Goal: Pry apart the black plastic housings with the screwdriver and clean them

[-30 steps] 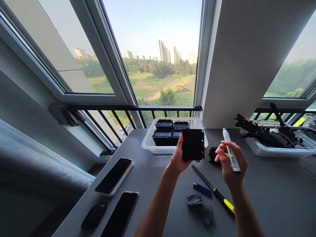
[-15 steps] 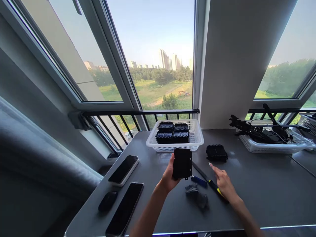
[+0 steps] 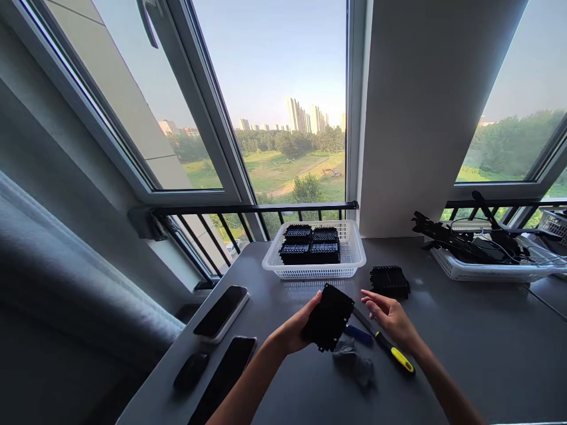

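My left hand (image 3: 296, 327) grips a flat black plastic panel (image 3: 328, 317) by its left edge and holds it tilted just above the grey table (image 3: 465, 348). To its right, my right hand (image 3: 390, 316) is open with fingers spread, empty, hovering over a yellow-handled tool (image 3: 390, 349). A blue lighter (image 3: 358, 334) and a crumpled grey cloth (image 3: 354, 363) lie under the panel. A black block part (image 3: 390, 281) sits on the table beyond my right hand. A white basket (image 3: 354, 255) behind holds several black parts (image 3: 310, 245).
Two phones (image 3: 220, 310) (image 3: 227, 375) and a black mouse (image 3: 191, 372) lie along the table's left edge. A second white basket (image 3: 482, 270) full of black cables stands at the right. Window railing (image 3: 248, 208) runs behind the table.
The white marker left my right hand, which lowered and opened over the table. My left hand brought the black panel down from near the basket and tilted it.
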